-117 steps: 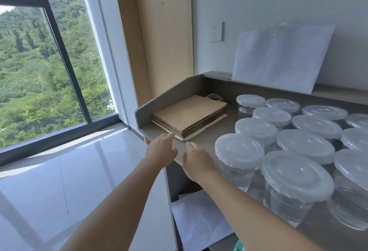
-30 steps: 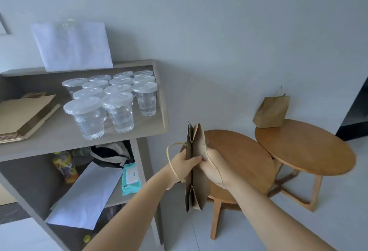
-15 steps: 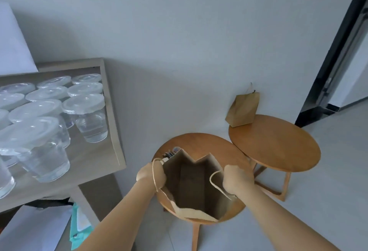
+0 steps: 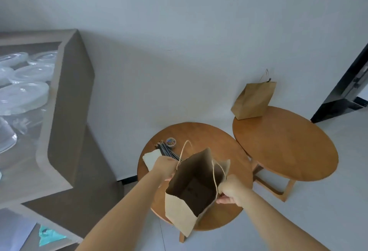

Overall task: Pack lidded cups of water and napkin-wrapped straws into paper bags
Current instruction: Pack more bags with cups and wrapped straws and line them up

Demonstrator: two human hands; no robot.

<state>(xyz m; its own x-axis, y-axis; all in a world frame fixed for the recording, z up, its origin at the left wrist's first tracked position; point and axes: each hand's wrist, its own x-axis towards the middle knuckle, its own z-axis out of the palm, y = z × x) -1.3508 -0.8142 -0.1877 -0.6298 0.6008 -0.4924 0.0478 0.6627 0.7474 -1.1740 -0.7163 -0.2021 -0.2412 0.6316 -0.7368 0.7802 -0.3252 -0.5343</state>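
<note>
At the left edge the lidded cups [image 4: 22, 95] on the shelf [image 4: 65, 111] are cut off and blurred. The left hand [image 4: 166, 166] grips the left rim of the paper bag [image 4: 179, 217], its fingertips hidden behind the paper, which also partly covers the dark straws [image 4: 166, 150] and napkin [image 4: 152, 158] on the round table [image 4: 199, 133]. The bag is held over that table, long axis near upright, mouth toward the camera. A second ago it was folded flat (now spread open). The right hand [image 4: 231, 189] pinches the right rim. A second bag [image 4: 253, 99] stands farther right.
</note>
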